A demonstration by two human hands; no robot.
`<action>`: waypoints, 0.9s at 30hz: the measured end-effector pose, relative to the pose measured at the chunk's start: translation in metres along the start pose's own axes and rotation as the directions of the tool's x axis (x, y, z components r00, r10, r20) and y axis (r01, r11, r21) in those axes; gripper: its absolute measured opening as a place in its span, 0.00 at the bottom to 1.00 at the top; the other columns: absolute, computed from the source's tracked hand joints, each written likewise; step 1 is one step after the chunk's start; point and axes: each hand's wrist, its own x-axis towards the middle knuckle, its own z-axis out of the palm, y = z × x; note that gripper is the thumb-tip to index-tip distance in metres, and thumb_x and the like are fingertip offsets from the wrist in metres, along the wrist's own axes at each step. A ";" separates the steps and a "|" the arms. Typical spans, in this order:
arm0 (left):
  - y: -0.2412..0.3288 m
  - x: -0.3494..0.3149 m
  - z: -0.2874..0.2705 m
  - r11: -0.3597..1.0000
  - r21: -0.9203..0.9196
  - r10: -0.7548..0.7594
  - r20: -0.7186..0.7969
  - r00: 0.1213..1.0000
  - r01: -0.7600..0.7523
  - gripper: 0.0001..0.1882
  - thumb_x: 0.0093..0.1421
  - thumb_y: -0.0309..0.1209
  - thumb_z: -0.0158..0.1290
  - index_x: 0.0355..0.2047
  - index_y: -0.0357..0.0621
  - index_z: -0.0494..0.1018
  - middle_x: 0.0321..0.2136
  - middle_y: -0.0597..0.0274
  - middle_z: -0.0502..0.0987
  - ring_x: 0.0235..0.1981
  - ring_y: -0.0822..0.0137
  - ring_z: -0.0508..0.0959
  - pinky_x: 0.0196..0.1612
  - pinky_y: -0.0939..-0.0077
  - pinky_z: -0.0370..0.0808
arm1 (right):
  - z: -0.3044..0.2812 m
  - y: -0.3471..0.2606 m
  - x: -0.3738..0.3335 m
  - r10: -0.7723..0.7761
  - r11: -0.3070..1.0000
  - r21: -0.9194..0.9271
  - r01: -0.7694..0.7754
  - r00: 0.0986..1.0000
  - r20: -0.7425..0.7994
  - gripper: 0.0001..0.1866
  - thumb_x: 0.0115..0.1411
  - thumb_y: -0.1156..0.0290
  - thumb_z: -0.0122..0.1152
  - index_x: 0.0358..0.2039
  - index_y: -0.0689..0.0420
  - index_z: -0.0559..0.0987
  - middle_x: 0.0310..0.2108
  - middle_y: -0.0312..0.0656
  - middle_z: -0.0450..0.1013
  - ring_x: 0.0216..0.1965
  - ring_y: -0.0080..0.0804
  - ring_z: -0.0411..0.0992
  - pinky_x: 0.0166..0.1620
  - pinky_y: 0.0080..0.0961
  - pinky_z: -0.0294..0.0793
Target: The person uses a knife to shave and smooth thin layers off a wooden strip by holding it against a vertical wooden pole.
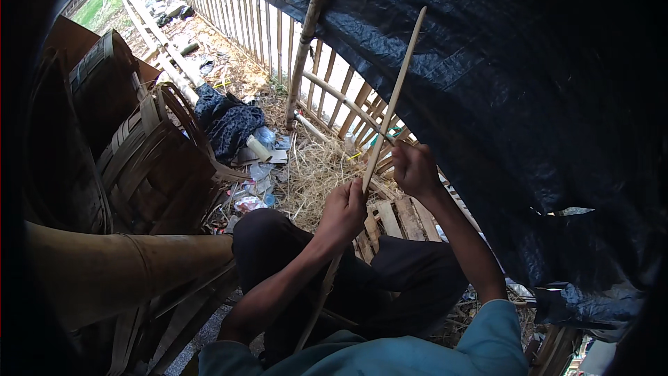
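A long, pale bamboo strip [398, 87] slants up and away from my lap, its far end thin and free in the air. My left hand [344, 213] is closed round it above my knees, and its lower part runs down past my wrist between my legs. My right hand [415, 169] is a fist just right of the strip and farther along it. From that fist a short, thin, dark blade, seemingly a knife [390, 139], reaches across to the strip; its handle is hidden in my fingers.
Woven baskets [156, 160] stand at the left, behind a thick bamboo pole [125, 264]. A dark tarpaulin [529, 111] hangs at the right. Beyond my knees lie straw shavings [320, 174], litter, a dark cloth [229, 122] and wooden slats [407, 219]. A bamboo fence [243, 21] runs behind.
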 end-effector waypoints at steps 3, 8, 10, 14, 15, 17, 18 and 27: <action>0.004 0.001 -0.001 0.992 -0.107 -0.061 0.044 0.997 0.065 0.20 0.67 0.41 0.32 0.19 0.49 0.58 0.09 0.75 0.55 0.07 0.79 0.56 0.09 0.83 0.52 | -0.001 0.000 0.003 0.007 1.000 0.028 -0.007 1.000 -0.013 0.15 0.60 0.62 0.46 0.21 0.59 0.70 0.13 0.49 0.66 0.18 0.51 0.68 0.23 0.41 0.66; 0.016 -0.004 -0.004 0.964 -0.217 -0.139 0.079 0.987 0.153 0.18 0.66 0.40 0.34 0.20 0.48 0.60 0.10 0.75 0.56 0.08 0.79 0.56 0.09 0.83 0.52 | -0.010 -0.006 -0.001 -0.092 0.994 0.062 0.088 0.994 0.058 0.18 0.60 0.59 0.47 0.19 0.58 0.69 0.11 0.47 0.65 0.16 0.47 0.68 0.21 0.38 0.65; 0.019 -0.006 -0.004 0.952 -0.253 -0.155 0.095 0.983 0.175 0.17 0.66 0.40 0.34 0.21 0.48 0.61 0.11 0.74 0.56 0.08 0.79 0.56 0.10 0.83 0.53 | -0.010 -0.008 -0.006 -0.217 0.976 0.066 0.209 0.962 0.165 0.23 0.60 0.52 0.46 0.17 0.56 0.68 0.09 0.45 0.64 0.13 0.44 0.67 0.19 0.37 0.64; 0.020 -0.008 -0.007 0.940 -0.265 -0.197 0.098 0.976 0.216 0.20 0.66 0.39 0.34 0.18 0.46 0.61 0.09 0.74 0.57 0.07 0.79 0.55 0.10 0.81 0.50 | -0.001 -0.018 -0.009 -0.301 0.950 0.151 0.274 0.932 0.200 0.27 0.60 0.48 0.42 0.15 0.56 0.67 0.08 0.45 0.63 0.12 0.44 0.68 0.18 0.36 0.65; 0.020 -0.008 -0.007 0.938 -0.271 -0.193 0.110 0.975 0.216 0.20 0.65 0.38 0.35 0.17 0.45 0.61 0.09 0.73 0.57 0.08 0.79 0.56 0.10 0.81 0.50 | 0.000 -0.018 -0.010 -0.302 0.949 0.152 0.275 0.932 0.201 0.27 0.60 0.48 0.42 0.15 0.56 0.67 0.08 0.45 0.63 0.12 0.44 0.68 0.18 0.36 0.65; 0.013 -0.006 -0.007 0.976 -0.174 -0.124 0.057 0.991 0.132 0.20 0.65 0.38 0.35 0.17 0.44 0.62 0.09 0.73 0.58 0.08 0.79 0.57 0.11 0.80 0.52 | 0.003 -0.018 -0.013 -0.269 0.961 0.122 0.247 0.939 0.216 0.27 0.60 0.47 0.41 0.15 0.56 0.68 0.07 0.45 0.62 0.12 0.45 0.68 0.18 0.37 0.65; 0.014 -0.006 -0.007 0.996 -0.067 -0.049 0.010 0.999 0.050 0.20 0.65 0.37 0.36 0.17 0.43 0.62 0.09 0.72 0.59 0.08 0.78 0.58 0.12 0.80 0.53 | 0.005 -0.020 -0.014 -0.270 0.961 0.127 0.247 0.938 0.216 0.27 0.60 0.47 0.41 0.15 0.56 0.68 0.07 0.45 0.62 0.12 0.45 0.68 0.18 0.37 0.65; 0.003 -0.007 -0.003 0.962 0.238 0.166 -0.115 0.979 -0.135 0.22 0.66 0.36 0.34 0.17 0.38 0.62 0.09 0.63 0.60 0.11 0.72 0.61 0.17 0.70 0.59 | 0.010 0.001 -0.006 -0.196 0.980 0.025 0.196 0.980 0.038 0.21 0.60 0.53 0.45 0.20 0.57 0.73 0.09 0.45 0.65 0.13 0.44 0.68 0.18 0.36 0.67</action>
